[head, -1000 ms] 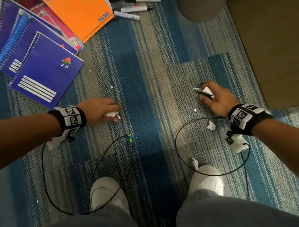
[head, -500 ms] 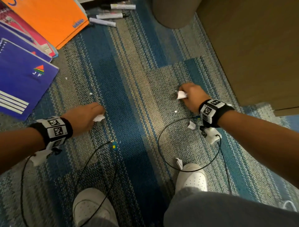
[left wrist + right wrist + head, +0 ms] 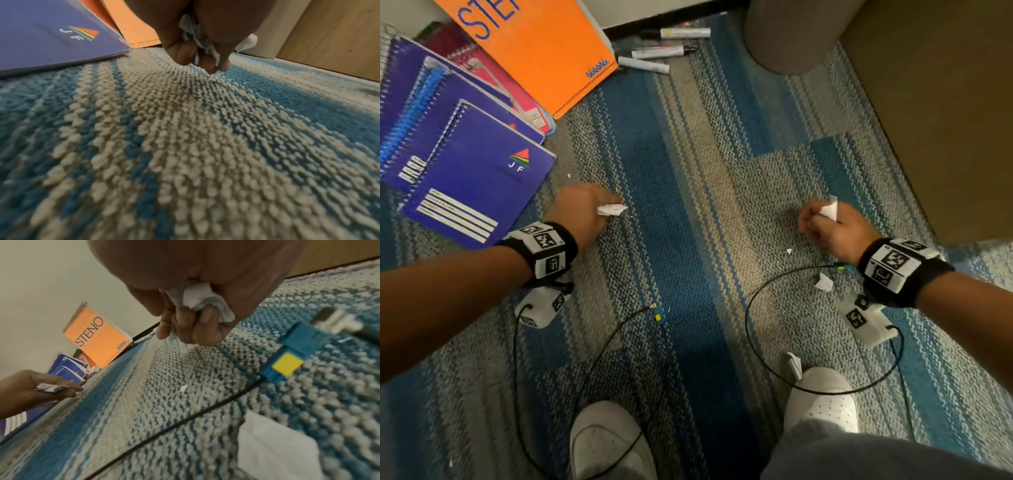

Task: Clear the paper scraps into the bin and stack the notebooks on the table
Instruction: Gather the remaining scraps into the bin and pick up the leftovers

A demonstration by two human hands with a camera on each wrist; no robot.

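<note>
My left hand (image 3: 585,212) grips a wad of white paper scraps (image 3: 612,209) just above the carpet, beside the purple notebook (image 3: 469,185). In the left wrist view its fingers (image 3: 185,53) curl round the paper (image 3: 197,37), fingertips near a tiny scrap (image 3: 211,79). My right hand (image 3: 832,229) holds crumpled white scraps (image 3: 830,208); the right wrist view shows the paper (image 3: 197,296) squeezed in its curled fingers. Loose scraps lie on the carpet: one (image 3: 824,283) near my right wrist, one (image 3: 794,364) by my right shoe, a speck (image 3: 789,251). An orange steno notebook (image 3: 534,44) and more purple notebooks (image 3: 421,113) lie at top left.
Three markers (image 3: 654,51) lie by the wall. A grey round base (image 3: 791,34) and a wooden panel (image 3: 941,113) stand at top right. Black cables (image 3: 750,329) loop over the blue-and-beige carpet near my white shoes (image 3: 822,397). A blue-yellow connector (image 3: 287,360) lies under my right hand.
My left hand has moved forward toward the purple notebook with its paper. The right hand stays about where it was, still holding its scraps. The head view swung back left.
</note>
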